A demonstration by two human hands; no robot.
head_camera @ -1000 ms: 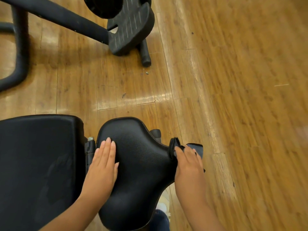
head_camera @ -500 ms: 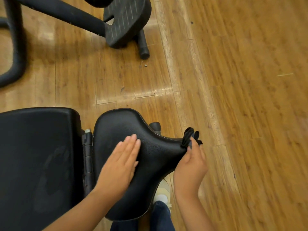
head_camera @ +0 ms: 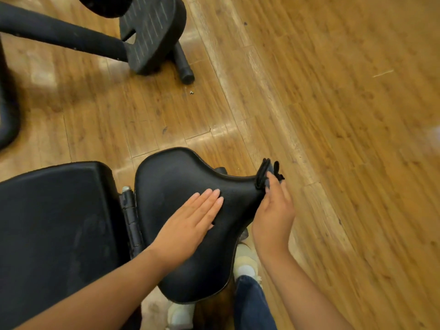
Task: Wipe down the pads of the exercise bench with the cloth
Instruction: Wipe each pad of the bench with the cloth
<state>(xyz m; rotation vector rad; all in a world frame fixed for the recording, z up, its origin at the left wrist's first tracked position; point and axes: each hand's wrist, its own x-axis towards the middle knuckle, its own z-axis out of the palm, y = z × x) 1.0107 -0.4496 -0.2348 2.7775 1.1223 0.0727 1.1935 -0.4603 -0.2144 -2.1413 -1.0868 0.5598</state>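
Note:
The bench's black seat pad [head_camera: 181, 172] narrows to a tip on the right. A larger black back pad [head_camera: 54, 222] lies to its left, joined by a hinge [head_camera: 129, 210]. My left hand [head_camera: 190, 222] rests flat on the seat pad with its fingers together. My right hand [head_camera: 273, 210] holds a bunched dark cloth [head_camera: 267, 173] against the pad's narrow tip. Most of the cloth is hidden by my fingers.
Wooden floor [head_camera: 333, 139] spreads to the right and ahead. Black machine tubing [head_camera: 59, 36] and a ribbed foot plate [head_camera: 152, 32] stand at the upper left. My shoe [head_camera: 245, 267] and a jeans leg [head_camera: 252, 306] show below the seat pad.
My left hand has slid rightward across the seat pad toward its narrow end. The right hand has turned and gathered the cloth up around the tip.

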